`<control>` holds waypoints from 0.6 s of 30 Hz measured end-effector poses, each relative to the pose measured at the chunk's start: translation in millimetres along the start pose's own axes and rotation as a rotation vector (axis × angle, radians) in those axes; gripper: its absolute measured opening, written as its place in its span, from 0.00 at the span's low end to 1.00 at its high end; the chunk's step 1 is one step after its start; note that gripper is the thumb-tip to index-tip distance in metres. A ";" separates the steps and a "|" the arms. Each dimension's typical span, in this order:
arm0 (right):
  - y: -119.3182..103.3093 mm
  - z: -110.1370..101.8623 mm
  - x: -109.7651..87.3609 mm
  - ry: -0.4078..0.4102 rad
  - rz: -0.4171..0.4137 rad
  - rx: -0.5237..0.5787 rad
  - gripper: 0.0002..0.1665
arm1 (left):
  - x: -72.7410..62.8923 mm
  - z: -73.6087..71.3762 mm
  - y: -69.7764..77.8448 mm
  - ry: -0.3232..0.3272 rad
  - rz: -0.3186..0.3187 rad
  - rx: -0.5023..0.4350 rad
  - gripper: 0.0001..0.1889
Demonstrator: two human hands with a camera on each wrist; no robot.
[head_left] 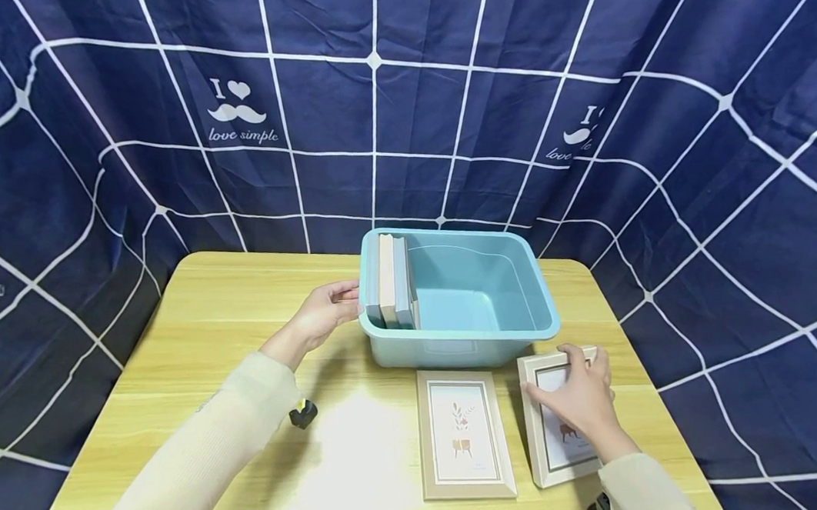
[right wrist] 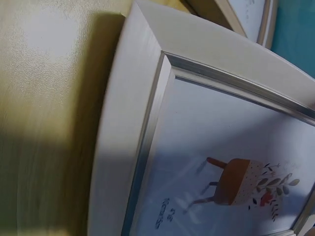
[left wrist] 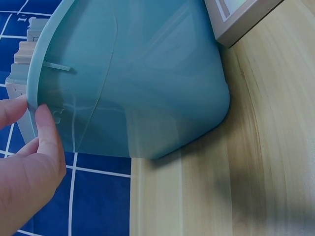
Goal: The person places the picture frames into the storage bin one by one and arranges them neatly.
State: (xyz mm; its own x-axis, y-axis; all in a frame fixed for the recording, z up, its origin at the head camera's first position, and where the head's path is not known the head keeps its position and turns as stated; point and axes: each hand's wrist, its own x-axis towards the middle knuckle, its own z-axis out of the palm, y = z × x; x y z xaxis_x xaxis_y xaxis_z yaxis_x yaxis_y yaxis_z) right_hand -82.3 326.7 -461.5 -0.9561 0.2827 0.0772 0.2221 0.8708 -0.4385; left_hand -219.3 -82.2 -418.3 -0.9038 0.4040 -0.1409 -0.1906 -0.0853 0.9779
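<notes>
A light-blue plastic bin (head_left: pixel 468 335) stands at the back of the table. My left hand (head_left: pixel 325 317) pinches its left rim, thumb and fingertips on either side of the lip in the left wrist view (left wrist: pixel 147 88). Inside, several slim frame-like pieces (head_left: pixel 388 283) stand upright against the left wall. In front and to the right, my right hand (head_left: pixel 585 400) grips the upper part of a cream picture frame (head_left: pixel 532 426), which is slightly tilted. Its print of a plant in a legged pot shows in the right wrist view. A second, beige picture frame (head_left: pixel 460 437) lies flat before the bin.
The wood-grain table (head_left: pixel 244 294) is bordered behind and at both sides by a dark-blue curtain (head_left: pixel 332 120) with white grid lines. Small black devices sit at both wrists, the left one (head_left: pixel 303 413) most visible.
</notes>
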 end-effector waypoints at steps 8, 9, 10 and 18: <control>-3.1 -10.9 -6.4 0.077 -0.061 0.036 0.58 | -1.0 1.1 0.5 0.004 0.000 0.004 0.29; -3.3 -12.2 -7.0 0.081 -0.069 0.039 0.57 | -1.1 1.1 0.7 0.007 -0.002 0.005 0.29; -3.4 -13.5 -8.0 0.084 -0.078 0.042 0.57 | -1.1 1.2 0.9 0.008 -0.003 0.007 0.29; -5.7 -24.6 -12.4 0.132 -0.144 0.084 0.54 | -1.3 1.5 1.2 0.016 -0.008 0.010 0.29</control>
State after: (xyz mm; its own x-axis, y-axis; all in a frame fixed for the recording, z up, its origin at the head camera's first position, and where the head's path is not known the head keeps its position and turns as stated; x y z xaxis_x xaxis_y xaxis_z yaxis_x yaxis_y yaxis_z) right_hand -66.9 328.1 -437.9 -0.9421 0.2134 0.2588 0.0634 0.8709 -0.4874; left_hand -217.8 -81.5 -416.7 -0.9082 0.3904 -0.1510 -0.1942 -0.0734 0.9782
